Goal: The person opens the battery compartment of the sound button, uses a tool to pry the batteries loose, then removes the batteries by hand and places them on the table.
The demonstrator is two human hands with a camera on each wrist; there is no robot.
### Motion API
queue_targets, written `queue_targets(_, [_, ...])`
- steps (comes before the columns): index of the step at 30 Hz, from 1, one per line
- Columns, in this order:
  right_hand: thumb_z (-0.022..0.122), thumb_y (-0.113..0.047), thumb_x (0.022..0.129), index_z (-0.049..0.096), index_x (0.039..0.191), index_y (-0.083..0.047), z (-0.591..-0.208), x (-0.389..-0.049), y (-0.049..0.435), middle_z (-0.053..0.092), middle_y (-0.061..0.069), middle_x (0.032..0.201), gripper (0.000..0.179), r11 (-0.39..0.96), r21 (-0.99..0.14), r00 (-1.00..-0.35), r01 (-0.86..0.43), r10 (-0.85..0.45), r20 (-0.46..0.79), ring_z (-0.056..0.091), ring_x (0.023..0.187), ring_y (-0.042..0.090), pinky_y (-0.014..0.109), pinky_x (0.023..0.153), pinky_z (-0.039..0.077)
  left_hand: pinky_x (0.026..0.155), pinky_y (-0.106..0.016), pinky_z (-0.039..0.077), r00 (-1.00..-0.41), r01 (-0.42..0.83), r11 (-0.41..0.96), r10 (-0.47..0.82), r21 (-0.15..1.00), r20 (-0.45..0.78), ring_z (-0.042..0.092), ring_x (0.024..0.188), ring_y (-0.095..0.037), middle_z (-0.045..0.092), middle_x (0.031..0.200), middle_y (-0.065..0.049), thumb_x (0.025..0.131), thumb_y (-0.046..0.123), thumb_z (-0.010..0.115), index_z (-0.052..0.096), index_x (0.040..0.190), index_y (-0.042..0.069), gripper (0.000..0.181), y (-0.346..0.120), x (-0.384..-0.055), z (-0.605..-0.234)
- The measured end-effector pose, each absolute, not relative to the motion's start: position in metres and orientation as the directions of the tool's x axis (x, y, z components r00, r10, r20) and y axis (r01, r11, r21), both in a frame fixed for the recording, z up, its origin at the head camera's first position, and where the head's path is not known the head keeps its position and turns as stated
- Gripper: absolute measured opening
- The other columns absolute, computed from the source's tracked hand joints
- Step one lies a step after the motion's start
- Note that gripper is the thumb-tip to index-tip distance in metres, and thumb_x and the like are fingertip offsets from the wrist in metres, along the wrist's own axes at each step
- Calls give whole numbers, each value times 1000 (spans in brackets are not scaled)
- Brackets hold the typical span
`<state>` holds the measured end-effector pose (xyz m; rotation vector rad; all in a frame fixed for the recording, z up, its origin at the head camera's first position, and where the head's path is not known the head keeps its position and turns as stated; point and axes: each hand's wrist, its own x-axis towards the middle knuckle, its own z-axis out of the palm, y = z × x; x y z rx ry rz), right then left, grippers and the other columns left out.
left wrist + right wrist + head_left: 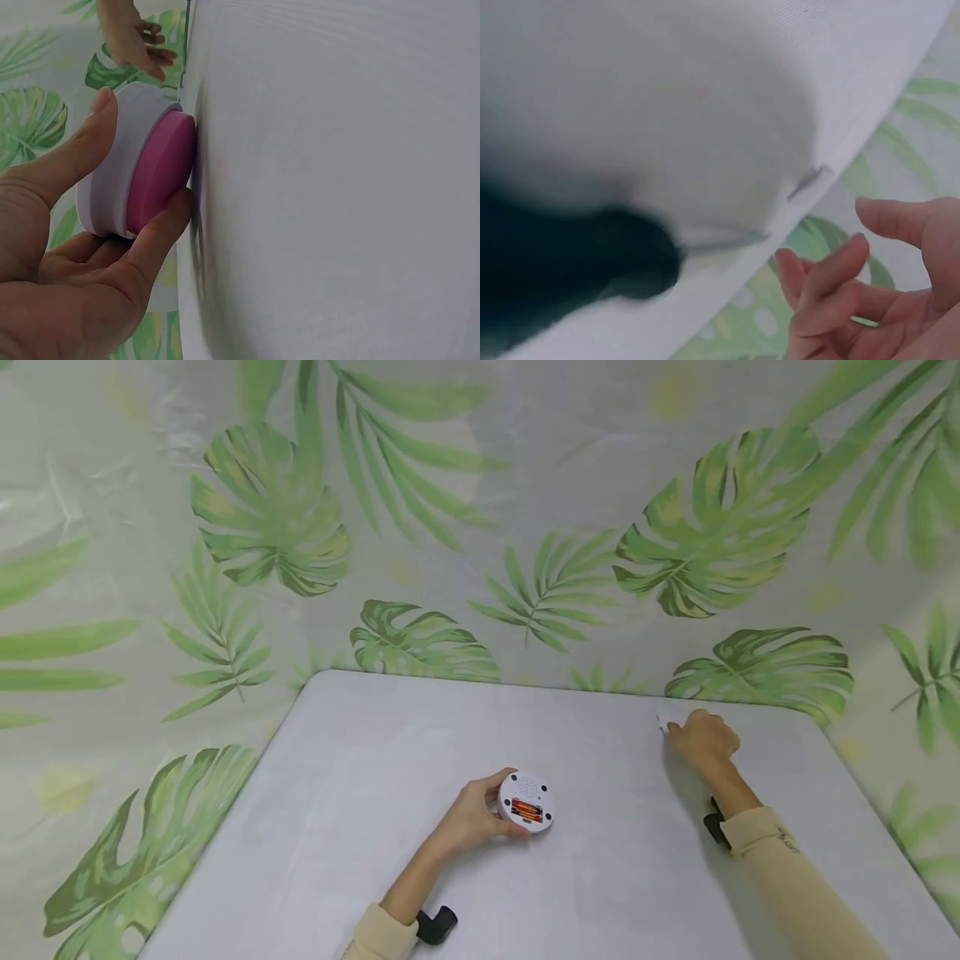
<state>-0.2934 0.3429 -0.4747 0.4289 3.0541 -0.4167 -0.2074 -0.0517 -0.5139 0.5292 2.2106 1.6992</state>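
The left hand (476,814) grips the round white device (527,790) between thumb and fingers, above the white table (360,743). Orange-red batteries (527,811) show on top; the pink underside (161,176) is partly covered by a finger, and whether it touches the table I cannot tell. The right hand (707,742) has its thumb apart, fingers loosely bent. Near it lies a small pale piece (810,182), blurred; a dark shape (592,262) is cut off.
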Motion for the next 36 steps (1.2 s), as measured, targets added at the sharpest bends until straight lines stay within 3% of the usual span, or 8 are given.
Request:
queue_targets(3, [54,-33,102,49,64,-5,-469,-273,352,47,6,56,47,925,-289,-969,246,241,-52,47,54,21,33,47,39,105,-35,57,-885,104,227,466,968,-14,59,136,-28,65,142,-11,73,2,92,54,148,6,84,-52,-207,-514])
queue_targets(5, [54,-33,102,54,72,2,-465,-259,357,53,12,61,45,928,-296,-974,227,223,-48,51,57,25,34,47,41,108,-37,54,-887,102,228,461,968,-15,58,138,-28,65,143,-11,73,3,92,54,148,6,85,-51,-207,-514])
queue_targets(8, [54,-32,102,59,101,17,-460,-239,365,64,31,84,49,937,-284,-979,205,197,-57,62,72,39,42,52,49,113,-42,50,-891,104,230,453,968,-12,57,139,-29,64,144,-11,73,4,93,53,149,7,86,-50,-208,-514])
queue_targets(11, [54,-33,103,49,131,21,-458,-220,368,58,45,114,61,945,-265,-981,194,179,-77,62,97,56,54,63,55,116,-47,47,-897,98,232,441,968,-14,54,142,-31,61,147,-12,73,6,93,51,151,5,88,-50,-208,-515])
queue_targets(14, [54,-34,103,41,141,18,-463,-202,367,50,49,124,66,947,-256,-980,192,172,-98,57,106,62,61,69,55,119,-50,44,-901,81,235,434,969,-30,49,146,-32,58,151,-13,74,7,93,48,153,2,92,-50,-208,-516])
queue_targets(23, [57,-20,98,49,132,21,-488,-165,352,54,50,110,53,956,-245,-986,163,163,-20,58,99,64,68,65,55,121,-46,42,-885,69,212,463,975,-38,47,148,-31,53,156,-15,75,5,92,43,155,0,94,-50,-209,-516])
queue_targets(30, [53,-9,95,55,104,20,-496,-155,353,56,36,87,31,953,-263,-985,150,167,41,61,77,52,55,52,50,111,-33,53,-872,44,147,489,988,-34,53,142,-35,53,154,-20,76,-2,89,41,155,-2,93,-53,-212,-520])
queue_targets(36, [51,-10,101,62,103,19,-488,-152,360,54,39,97,32,921,-365,-947,135,228,224,60,79,54,59,54,48,111,-34,53,-870,33,135,492,990,-37,53,142,-36,53,153,-21,76,-2,89,41,155,-2,93,-53,-214,-520])
